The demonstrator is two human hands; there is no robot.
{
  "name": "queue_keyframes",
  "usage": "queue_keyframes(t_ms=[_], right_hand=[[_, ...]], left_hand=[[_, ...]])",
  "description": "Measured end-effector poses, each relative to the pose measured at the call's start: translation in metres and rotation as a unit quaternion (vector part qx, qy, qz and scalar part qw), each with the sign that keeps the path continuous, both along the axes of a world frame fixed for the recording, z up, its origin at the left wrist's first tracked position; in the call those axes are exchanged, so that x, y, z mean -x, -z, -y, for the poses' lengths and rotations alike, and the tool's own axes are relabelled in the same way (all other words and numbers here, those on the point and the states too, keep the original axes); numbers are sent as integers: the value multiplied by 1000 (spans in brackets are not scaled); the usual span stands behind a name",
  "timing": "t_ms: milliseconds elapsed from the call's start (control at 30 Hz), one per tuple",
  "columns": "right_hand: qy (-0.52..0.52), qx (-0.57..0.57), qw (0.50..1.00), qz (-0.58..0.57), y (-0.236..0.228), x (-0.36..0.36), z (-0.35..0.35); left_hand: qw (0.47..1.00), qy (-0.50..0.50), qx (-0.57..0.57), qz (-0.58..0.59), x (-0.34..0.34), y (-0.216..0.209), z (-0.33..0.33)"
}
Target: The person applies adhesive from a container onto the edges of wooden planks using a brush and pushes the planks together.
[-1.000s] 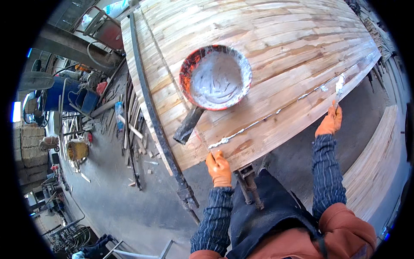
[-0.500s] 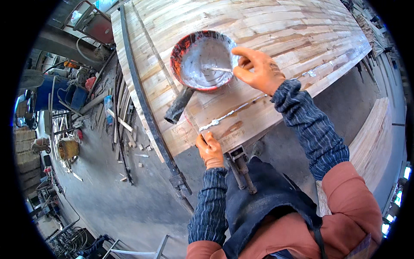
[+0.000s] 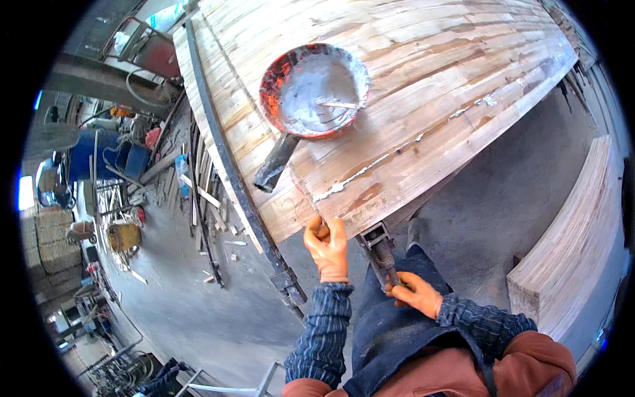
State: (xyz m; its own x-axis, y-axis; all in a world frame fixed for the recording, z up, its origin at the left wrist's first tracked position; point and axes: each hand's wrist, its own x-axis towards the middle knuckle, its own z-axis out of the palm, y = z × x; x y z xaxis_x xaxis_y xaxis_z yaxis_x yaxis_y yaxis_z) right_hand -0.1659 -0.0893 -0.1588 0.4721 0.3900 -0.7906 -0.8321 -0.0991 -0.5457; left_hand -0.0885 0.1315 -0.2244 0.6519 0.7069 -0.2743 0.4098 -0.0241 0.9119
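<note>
A wide wooden panel (image 3: 423,73) made of glued strips lies before me, with a line of white glue (image 3: 370,167) along its near part. At the panel's near left edge, the fingers of my left hand (image 3: 326,250), in an orange glove, are closed; what they pinch is too small to make out. My right hand (image 3: 417,294), gloved alike, grips the handle of a metal clamp (image 3: 378,246) below the near edge. A red-and-black pan (image 3: 268,99) of whitish glue rests on the panel, its dark handle (image 3: 276,164) toward me. A thin stick (image 3: 338,104) lies in it.
A long dark metal bar (image 3: 221,142) runs along the panel's left side. Scrap wood (image 3: 210,192) litters the floor at left, near a yellow bucket (image 3: 124,236) and blue containers (image 3: 89,153). At right stands a thick stack of boards (image 3: 562,245).
My right hand has let go of the stick, leaving it in the pan, and moved down to the clamp handle. My left hand stays near the panel's edge, slightly lower in view.
</note>
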Motion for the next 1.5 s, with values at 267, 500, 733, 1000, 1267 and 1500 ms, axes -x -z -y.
queue_keyframes(t_ms=[267,500,733,1000,1267,1500], right_hand=[[46,-514,815,-262,95,21,-1],[188,-180,962,-87,40,30,-20],[130,-538,776,-301,91,29,-1],[165,-22,985,-37,20,29,-30],[264,-16,964,32,15,33,-41],[129,-379,894,-200,67,24,0]], left_hand=[[999,0,11,-38,8,30,16],[997,-24,-15,-69,6,31,6],[990,15,104,-94,-4,-12,17],[978,81,165,-101,-8,-9,7],[988,116,53,-82,5,30,-4],[985,139,32,-97,-3,26,1]])
